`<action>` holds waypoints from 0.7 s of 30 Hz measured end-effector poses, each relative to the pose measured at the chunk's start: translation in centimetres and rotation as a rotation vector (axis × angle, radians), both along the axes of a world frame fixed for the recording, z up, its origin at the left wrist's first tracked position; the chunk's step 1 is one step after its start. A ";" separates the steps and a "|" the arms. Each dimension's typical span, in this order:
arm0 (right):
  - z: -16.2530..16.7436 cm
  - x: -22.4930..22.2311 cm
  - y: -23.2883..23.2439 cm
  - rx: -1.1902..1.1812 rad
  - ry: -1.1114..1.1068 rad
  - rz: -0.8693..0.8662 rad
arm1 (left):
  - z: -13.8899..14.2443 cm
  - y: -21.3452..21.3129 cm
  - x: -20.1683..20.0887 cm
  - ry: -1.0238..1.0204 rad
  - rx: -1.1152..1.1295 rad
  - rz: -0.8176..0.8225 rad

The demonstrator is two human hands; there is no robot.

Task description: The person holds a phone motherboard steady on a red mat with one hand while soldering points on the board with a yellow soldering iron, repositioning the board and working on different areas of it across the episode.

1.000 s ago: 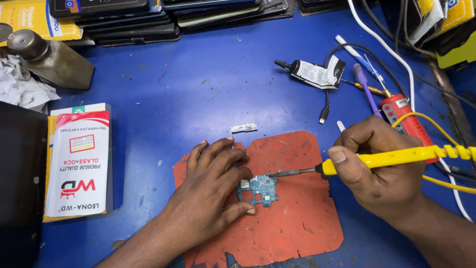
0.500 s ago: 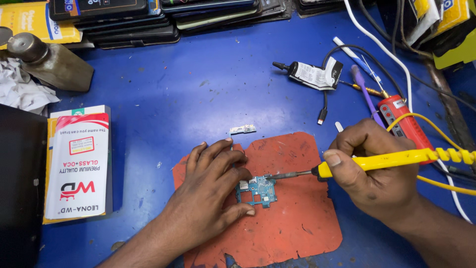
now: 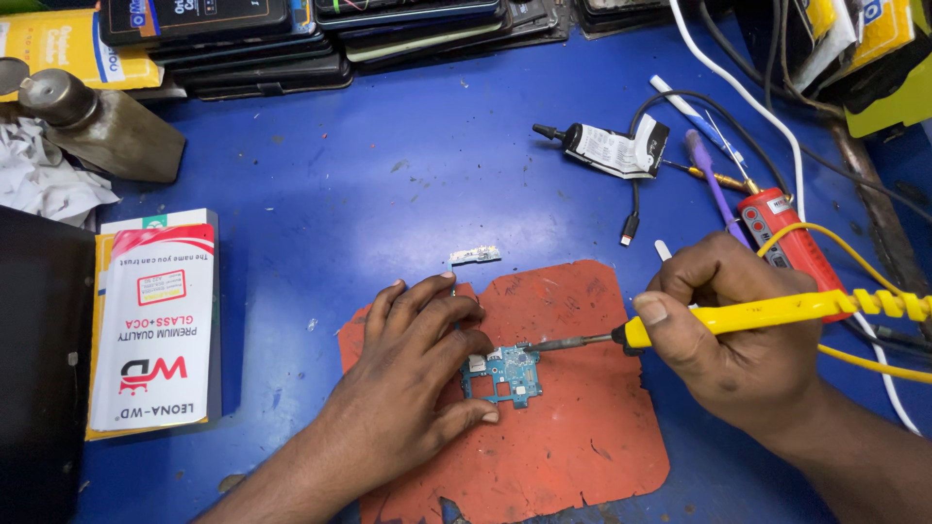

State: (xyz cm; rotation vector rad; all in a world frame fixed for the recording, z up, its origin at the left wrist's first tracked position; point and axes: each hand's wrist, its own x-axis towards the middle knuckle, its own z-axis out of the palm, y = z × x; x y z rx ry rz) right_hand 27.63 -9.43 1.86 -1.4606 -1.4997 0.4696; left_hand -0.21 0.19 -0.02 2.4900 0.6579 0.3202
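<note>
Left hand (image 3: 413,388) covers the left edge of the circuit board (image 3: 505,374) and part of the orange mat (image 3: 573,427); board parts too small to tell, as is whether the iron tip touches it. Right hand (image 3: 738,340) hides the middle of the yellow soldering iron (image 3: 777,312), its cord cut off at the right edge. Phone stack (image 3: 291,39) clipped by the top edge, dark slab (image 3: 34,359) by the left.

Open blue table (image 3: 388,194) beyond mat (image 3: 573,446)
</note>
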 end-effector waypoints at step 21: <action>0.0 0.1 -0.1 -0.002 -0.001 -0.006 | 0.1 0.0 0.0 -0.014 0.003 0.003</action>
